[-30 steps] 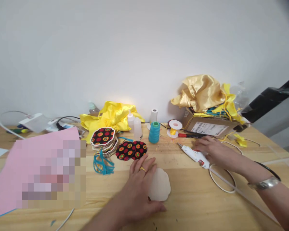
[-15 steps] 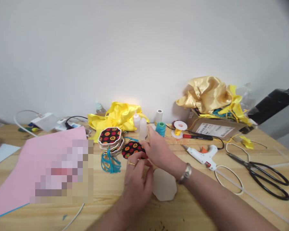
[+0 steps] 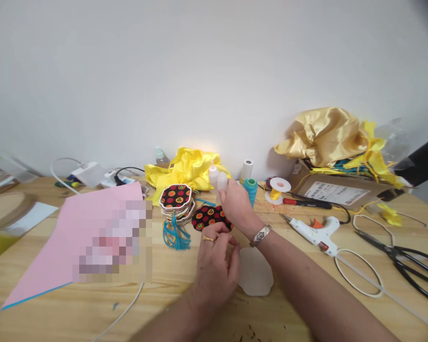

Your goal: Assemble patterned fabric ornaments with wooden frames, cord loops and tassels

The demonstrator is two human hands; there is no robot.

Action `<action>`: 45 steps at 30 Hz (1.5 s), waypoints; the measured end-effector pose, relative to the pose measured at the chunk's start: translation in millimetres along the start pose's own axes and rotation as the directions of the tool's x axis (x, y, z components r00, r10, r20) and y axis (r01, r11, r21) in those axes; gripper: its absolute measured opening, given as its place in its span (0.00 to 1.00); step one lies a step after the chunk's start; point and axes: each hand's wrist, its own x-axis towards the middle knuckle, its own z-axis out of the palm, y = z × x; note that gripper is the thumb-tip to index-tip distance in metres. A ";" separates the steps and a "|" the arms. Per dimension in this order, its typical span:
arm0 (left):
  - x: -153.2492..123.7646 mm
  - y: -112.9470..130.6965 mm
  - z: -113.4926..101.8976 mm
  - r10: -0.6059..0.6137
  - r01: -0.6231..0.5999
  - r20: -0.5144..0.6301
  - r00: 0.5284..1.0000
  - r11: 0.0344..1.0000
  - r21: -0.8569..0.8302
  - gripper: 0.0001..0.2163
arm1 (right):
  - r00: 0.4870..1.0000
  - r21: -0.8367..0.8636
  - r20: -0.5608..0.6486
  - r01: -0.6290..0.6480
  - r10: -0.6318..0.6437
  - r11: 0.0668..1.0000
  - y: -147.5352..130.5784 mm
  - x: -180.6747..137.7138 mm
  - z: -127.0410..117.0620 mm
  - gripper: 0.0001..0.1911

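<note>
My right hand (image 3: 237,204) is closed around a small translucent squeeze bottle (image 3: 221,182), its upper end showing above the fingers. Below it, my left hand (image 3: 219,261) has its fingers curled together at the near edge of a black patterned fabric piece (image 3: 209,217). What the left fingertips pinch, if anything, is hidden. A pale blank scalloped piece (image 3: 256,273) lies on the table beside the left hand, under the right forearm. Left of the fabric stands a stack of scalloped pieces (image 3: 176,197) topped with the same print, a blue tassel (image 3: 176,235) hanging at its front.
Along the back are yellow satin cloth (image 3: 185,168), a second bottle (image 3: 213,175), a teal thread cone (image 3: 250,190) and a yellow spool (image 3: 276,190). To the right lie a glue gun (image 3: 314,232), scissors (image 3: 399,254) and a cardboard box (image 3: 306,183). Pink sheet (image 3: 89,223) lies left.
The view has turned left, so things sit further right. My right hand has closed round the squeeze bottle. My left hand stays by the fabric's near edge.
</note>
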 end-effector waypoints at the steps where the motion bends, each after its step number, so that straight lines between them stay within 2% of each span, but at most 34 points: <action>1: 0.4 0.3 0.0 -0.005 0.006 -0.025 1.000 1.000 0.005 0.06 | 1.000 0.001 -0.003 0.015 -0.015 1.000 -1.5 -2.3 -2.3 0.05; 3: 2.0 0.7 0.0 -0.009 0.011 -0.121 0.993 1.000 0.011 0.08 | 0.998 0.008 -0.012 0.057 -0.056 0.998 -6.6 -11.1 -11.1 0.05; 6: 5.2 0.7 -0.5 -0.011 0.009 -0.274 0.962 1.000 -0.010 0.20 | 0.990 0.020 -0.045 0.137 -0.136 0.990 -14.5 -32.7 -35.6 0.06; 8: 6.2 0.4 -1.5 -0.036 0.018 -0.282 0.959 0.998 -0.064 0.28 | 0.980 0.032 -0.078 0.183 -0.180 0.983 -15.2 -49.6 -55.4 0.08; 10: 5.7 0.6 -3.1 -0.058 0.029 -0.205 0.977 0.990 -0.141 0.33 | 0.980 0.088 -0.047 0.196 -0.193 0.977 -10.7 -65.6 -73.1 0.06; 12: 4.2 1.9 -5.4 -0.046 0.026 -0.081 0.996 0.974 -0.227 0.32 | 0.981 0.177 -0.020 0.191 -0.191 0.966 -2.4 -79.1 -85.6 0.04; 14: 2.7 4.4 -7.8 -0.013 0.030 0.058 0.998 0.950 -0.311 0.26 | 0.983 0.270 0.018 0.169 -0.180 0.948 7.1 -89.5 -92.2 0.05; 17: 1.6 8.5 -10.0 -0.001 0.066 0.174 0.985 0.927 -0.370 0.16 | 0.977 0.348 0.082 0.159 -0.199 0.924 21.0 -100.0 -93.7 0.09; 19: 1.3 9.9 -9.9 -0.026 0.096 0.191 0.981 0.925 -0.368 0.14 | 0.975 0.281 -0.014 0.215 -0.220 0.935 31.2 -104.7 -91.5 0.13; 20: 1.0 9.9 -9.5 -0.039 0.107 0.188 0.981 0.924 -0.366 0.14 | 0.958 0.178 -0.111 0.281 -0.264 0.943 36.9 -106.7 -90.0 0.17; 22: 0.3 9.3 -8.5 -0.051 0.117 0.179 0.983 0.919 -0.376 0.14 | 0.858 -0.114 -0.262 0.426 -0.441 0.897 48.9 -110.1 -86.7 0.24; 24: -0.8 8.8 -7.8 -0.045 0.111 0.173 0.984 0.912 -0.394 0.14 | 0.739 -0.326 -0.222 0.559 -0.636 0.762 59.3 -112.8 -83.3 0.29; 26: -1.8 9.2 -7.6 -0.004 0.081 0.186 0.983 0.909 -0.408 0.12 | 0.665 -0.420 -0.098 0.647 -0.740 0.637 65.9 -114.6 -79.4 0.29; 29: -2.4 10.5 -7.8 0.068 0.027 0.235 0.970 0.924 -0.381 0.11 | 0.634 -0.516 0.025 0.670 -0.773 0.533 69.8 -115.8 -73.5 0.23; 32: -0.6 9.6 -8.8 0.120 -0.034 0.246 0.962 0.945 -0.326 0.16 | 0.624 -0.526 0.037 0.676 -0.781 0.515 74.2 -115.6 -70.6 0.17; 34: 1.5 7.3 -9.5 0.161 -0.077 0.280 0.946 0.955 -0.287 0.27 | 0.634 -0.500 0.001 0.671 -0.774 0.549 79.9 -115.6 -71.8 0.17; 36: 3.3 4.4 -9.7 0.139 -0.084 0.341 0.930 0.982 -0.172 0.43 | 0.689 -0.408 -0.099 0.630 -0.718 0.660 85.7 -116.3 -75.6 0.20; 38: 3.8 1.4 -9.0 0.084 -0.059 0.450 0.889 0.996 -0.069 0.52 | 0.755 -0.284 -0.219 0.556 -0.617 0.781 87.9 -117.6 -80.9 0.24; 40: 3.1 -1.5 -7.4 0.041 -0.033 0.567 0.822 0.999 -0.024 0.54 | 0.814 -0.110 -0.324 0.473 -0.481 0.874 85.1 -118.7 -86.3 0.25; 42: 2.3 -3.9 -5.9 0.021 -0.014 0.631 0.775 1.000 -0.016 0.52 | 0.870 0.077 -0.362 0.387 -0.336 0.919 79.7 -119.3 -89.6 0.22; 45: 2.8 -5.9 -5.3 -0.021 0.037 0.653 0.757 0.999 -0.011 0.52 | 0.941 0.300 -0.311 0.229 -0.132 0.926 75.8 -120.2 -87.4 0.16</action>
